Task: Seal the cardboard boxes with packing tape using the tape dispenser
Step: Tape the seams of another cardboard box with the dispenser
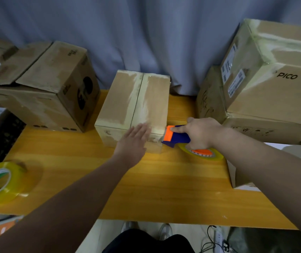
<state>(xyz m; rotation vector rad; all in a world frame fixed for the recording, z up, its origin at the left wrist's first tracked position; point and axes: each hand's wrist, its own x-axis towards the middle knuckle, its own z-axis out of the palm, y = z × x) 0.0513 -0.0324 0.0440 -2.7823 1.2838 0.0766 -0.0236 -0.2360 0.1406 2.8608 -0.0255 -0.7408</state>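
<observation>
Head view: taping the middle box, both hands on the job

Spare tape roll [0, 181] lies at the worktop's [155, 189] left edge, near the front corner. Open-flapped box [42, 88] sits at the back left corner. Middle box [137, 103] stands at the back centre, flaps closed, tape along its top seam. Left hand [133, 141] lies flat, fingers straight, on the box's near top edge. Tape dispenser [177, 136], orange and blue, touches the box's near right corner. Right hand [202, 133] is wrapped round the dispenser's handle, index finger stretched along the top. Stacked boxes [270, 79] fill the back right corner.
</observation>
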